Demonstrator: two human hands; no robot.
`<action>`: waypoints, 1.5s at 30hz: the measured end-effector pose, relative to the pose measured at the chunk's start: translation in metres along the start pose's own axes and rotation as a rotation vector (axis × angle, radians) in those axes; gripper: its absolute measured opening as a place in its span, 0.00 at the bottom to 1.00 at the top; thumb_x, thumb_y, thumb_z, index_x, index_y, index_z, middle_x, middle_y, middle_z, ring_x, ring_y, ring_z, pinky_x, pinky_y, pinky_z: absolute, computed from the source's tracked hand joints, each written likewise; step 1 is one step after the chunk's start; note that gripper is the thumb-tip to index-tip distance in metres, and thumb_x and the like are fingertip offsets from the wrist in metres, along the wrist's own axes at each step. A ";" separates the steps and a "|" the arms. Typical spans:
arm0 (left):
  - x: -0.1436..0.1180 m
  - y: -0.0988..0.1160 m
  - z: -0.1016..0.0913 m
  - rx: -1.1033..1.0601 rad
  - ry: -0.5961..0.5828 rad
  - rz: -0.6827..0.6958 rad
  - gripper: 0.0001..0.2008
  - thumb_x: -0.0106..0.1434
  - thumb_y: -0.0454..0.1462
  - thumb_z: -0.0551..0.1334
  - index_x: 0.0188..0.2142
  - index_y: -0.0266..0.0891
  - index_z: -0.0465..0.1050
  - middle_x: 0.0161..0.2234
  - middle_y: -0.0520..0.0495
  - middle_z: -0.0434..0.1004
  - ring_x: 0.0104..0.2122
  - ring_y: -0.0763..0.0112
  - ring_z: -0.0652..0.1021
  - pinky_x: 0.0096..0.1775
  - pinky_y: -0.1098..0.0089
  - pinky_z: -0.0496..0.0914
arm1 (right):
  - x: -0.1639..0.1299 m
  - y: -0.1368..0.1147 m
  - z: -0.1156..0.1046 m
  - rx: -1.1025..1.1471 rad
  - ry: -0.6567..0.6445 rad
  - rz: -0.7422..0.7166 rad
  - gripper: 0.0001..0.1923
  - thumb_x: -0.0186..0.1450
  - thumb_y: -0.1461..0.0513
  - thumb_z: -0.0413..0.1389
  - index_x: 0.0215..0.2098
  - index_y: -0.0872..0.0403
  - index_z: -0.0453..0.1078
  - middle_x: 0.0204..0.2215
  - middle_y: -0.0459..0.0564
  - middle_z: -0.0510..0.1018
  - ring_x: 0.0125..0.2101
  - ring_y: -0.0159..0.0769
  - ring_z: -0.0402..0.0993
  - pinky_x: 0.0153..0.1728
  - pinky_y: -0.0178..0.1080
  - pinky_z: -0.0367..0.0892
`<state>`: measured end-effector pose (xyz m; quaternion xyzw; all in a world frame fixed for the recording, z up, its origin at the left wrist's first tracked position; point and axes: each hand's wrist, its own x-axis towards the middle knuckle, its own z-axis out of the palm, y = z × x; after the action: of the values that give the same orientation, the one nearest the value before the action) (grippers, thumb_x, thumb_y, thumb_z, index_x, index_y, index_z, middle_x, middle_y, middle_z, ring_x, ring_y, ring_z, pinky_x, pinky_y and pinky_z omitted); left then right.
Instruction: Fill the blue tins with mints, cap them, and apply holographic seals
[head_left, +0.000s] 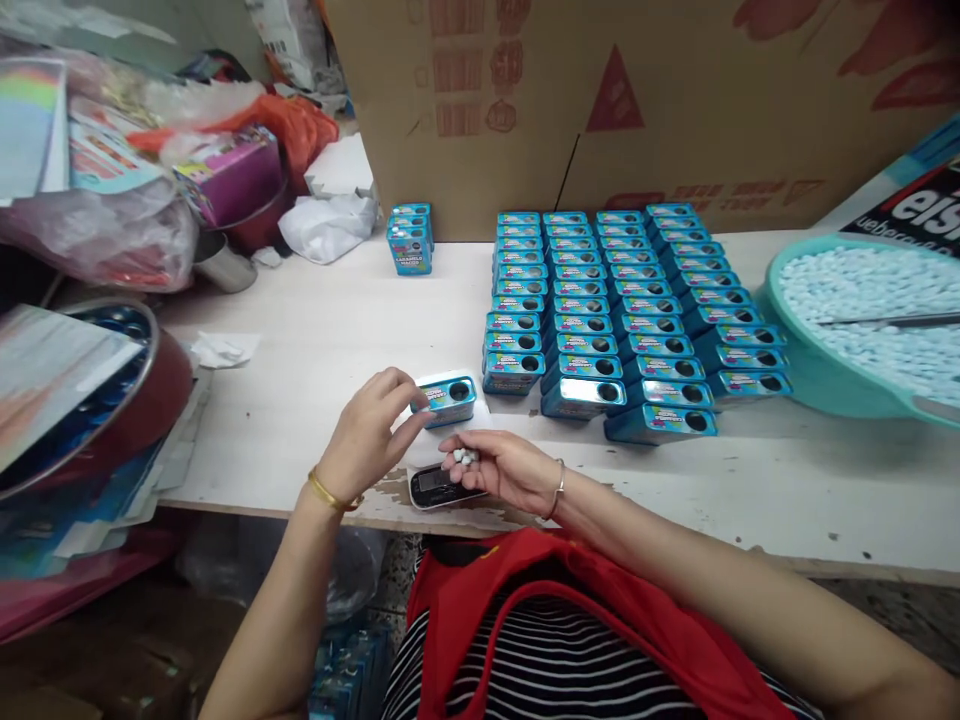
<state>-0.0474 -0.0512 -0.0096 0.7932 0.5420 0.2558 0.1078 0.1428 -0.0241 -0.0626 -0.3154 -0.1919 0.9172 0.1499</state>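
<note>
A small blue candy tin point(453, 397) with a round dark opening in its top stands on the white plate of a small digital scale point(431, 486). My left hand point(375, 425) has its thumb and forefinger on the left end of this tin. Palm up and fingers curled, my right hand point(510, 468) cups several small white candies point(465, 456) just in front of the tin, over the scale's dark display. Part of that display is hidden under the right hand.
Rows of similar blue tins point(585, 343) stand right of the scale, with a few more tins point(410, 250) at the back. At the right is a turquoise basin point(810, 365) of pale candies with a scoop. A red bowl point(161, 380) and bags crowd the left; a cardboard box point(525, 130) stands behind.
</note>
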 end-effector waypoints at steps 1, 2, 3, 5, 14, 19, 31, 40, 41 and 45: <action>0.000 0.005 -0.002 -0.029 -0.008 0.017 0.07 0.66 0.40 0.58 0.40 0.40 0.71 0.38 0.46 0.71 0.39 0.68 0.72 0.40 0.65 0.69 | 0.002 0.001 0.002 0.056 -0.008 0.017 0.13 0.70 0.59 0.51 0.35 0.62 0.71 0.26 0.51 0.75 0.24 0.27 0.73 0.22 0.26 0.67; 0.000 0.009 -0.003 -0.046 -0.014 0.029 0.10 0.66 0.42 0.59 0.44 0.41 0.71 0.41 0.45 0.71 0.41 0.66 0.72 0.42 0.64 0.69 | 0.004 0.002 0.003 0.111 -0.013 0.026 0.16 0.71 0.58 0.49 0.35 0.62 0.71 0.26 0.51 0.75 0.24 0.27 0.73 0.22 0.27 0.67; -0.001 0.012 -0.003 -0.047 -0.010 0.033 0.15 0.64 0.44 0.61 0.49 0.43 0.69 0.45 0.43 0.71 0.45 0.64 0.72 0.45 0.62 0.68 | 0.005 0.002 0.003 0.159 -0.013 0.025 0.18 0.72 0.57 0.46 0.35 0.61 0.70 0.25 0.51 0.75 0.23 0.27 0.72 0.21 0.27 0.66; -0.004 0.008 0.004 -0.020 0.040 -0.008 0.31 0.59 0.49 0.65 0.59 0.45 0.61 0.54 0.39 0.68 0.53 0.58 0.69 0.53 0.56 0.65 | 0.006 0.003 0.000 0.229 0.007 0.002 0.18 0.72 0.57 0.45 0.35 0.61 0.70 0.24 0.50 0.74 0.22 0.27 0.71 0.20 0.27 0.65; -0.005 -0.029 0.058 -0.153 0.082 -0.055 0.18 0.61 0.39 0.61 0.52 0.42 0.69 0.46 0.43 0.78 0.45 0.62 0.78 0.46 0.60 0.72 | 0.002 0.001 -0.020 0.281 0.207 -0.044 0.14 0.71 0.64 0.45 0.32 0.60 0.69 0.23 0.50 0.74 0.20 0.27 0.70 0.19 0.27 0.65; -0.005 0.003 0.036 0.229 0.093 0.237 0.23 0.60 0.31 0.59 0.54 0.49 0.69 0.52 0.44 0.76 0.52 0.57 0.74 0.53 0.51 0.66 | 0.004 -0.005 -0.014 0.369 0.236 -0.145 0.10 0.67 0.66 0.48 0.33 0.58 0.70 0.23 0.47 0.75 0.22 0.28 0.70 0.24 0.31 0.70; -0.019 -0.015 0.056 -0.114 0.155 -0.104 0.18 0.60 0.38 0.63 0.51 0.45 0.69 0.49 0.43 0.77 0.49 0.61 0.76 0.53 0.54 0.67 | -0.002 -0.002 -0.020 0.313 0.164 -0.105 0.11 0.69 0.64 0.48 0.32 0.60 0.68 0.21 0.48 0.73 0.19 0.27 0.69 0.16 0.27 0.62; -0.014 -0.035 0.081 -0.443 0.201 -0.388 0.18 0.56 0.45 0.68 0.43 0.39 0.72 0.40 0.46 0.79 0.40 0.67 0.78 0.44 0.63 0.74 | -0.030 -0.001 -0.050 0.263 0.232 -0.098 0.07 0.66 0.68 0.51 0.37 0.62 0.71 0.30 0.54 0.80 0.28 0.30 0.79 0.27 0.27 0.73; -0.015 -0.036 0.082 -0.455 0.200 -0.390 0.18 0.56 0.44 0.68 0.44 0.39 0.71 0.40 0.46 0.79 0.40 0.67 0.78 0.44 0.62 0.74 | -0.033 -0.001 -0.052 0.264 0.235 -0.095 0.07 0.66 0.68 0.51 0.37 0.62 0.72 0.31 0.54 0.80 0.29 0.30 0.80 0.28 0.27 0.74; -0.019 -0.037 0.072 -0.435 0.200 -0.334 0.26 0.56 0.45 0.68 0.52 0.42 0.66 0.49 0.42 0.75 0.49 0.63 0.76 0.51 0.59 0.71 | -0.041 0.003 -0.055 0.262 0.227 -0.097 0.07 0.66 0.67 0.53 0.39 0.62 0.72 0.33 0.57 0.81 0.33 0.32 0.81 0.33 0.28 0.75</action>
<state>-0.0450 -0.0460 -0.0924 0.6222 0.6054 0.4216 0.2621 0.2085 -0.0289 -0.0826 -0.3849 -0.0677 0.8846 0.2543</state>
